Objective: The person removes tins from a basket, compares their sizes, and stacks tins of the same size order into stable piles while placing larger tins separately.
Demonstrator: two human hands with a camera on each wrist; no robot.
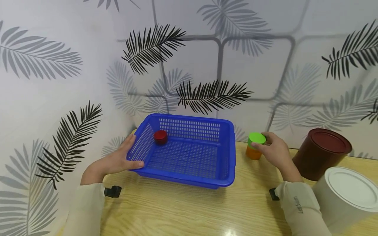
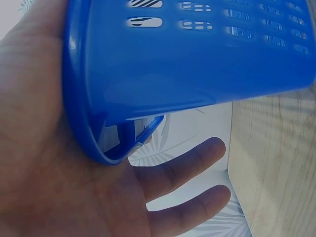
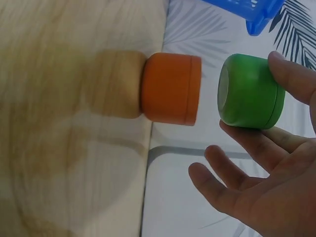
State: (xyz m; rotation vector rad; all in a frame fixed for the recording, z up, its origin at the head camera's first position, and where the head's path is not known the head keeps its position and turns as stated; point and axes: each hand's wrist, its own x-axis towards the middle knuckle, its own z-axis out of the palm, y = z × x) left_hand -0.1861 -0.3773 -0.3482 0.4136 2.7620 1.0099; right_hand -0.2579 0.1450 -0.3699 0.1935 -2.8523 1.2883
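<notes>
A blue plastic basket (image 1: pixel 189 182) with slotted walls stands on the table, and a small red round container (image 1: pixel 160 137) sits inside at its left end. My left hand (image 1: pixel 116 159) holds the basket's left end, the thumb over the front rim; in the left wrist view two fingers extend below the rim (image 2: pixel 74 89). Right of the basket, my right hand (image 1: pixel 274 149) pinches a small green round container (image 3: pixel 249 91) between thumb and fingers. It is held just above an orange round container (image 3: pixel 170 89) on the table, with a gap between them in the right wrist view.
On the right stand a large brown lidded canister (image 1: pixel 320 154) and a large white lidded canister (image 1: pixel 345 200), close to my right forearm. A wall (image 1: pixel 251 72) with a leaf pattern rises behind the wooden table (image 1: pixel 177 209) and along its left.
</notes>
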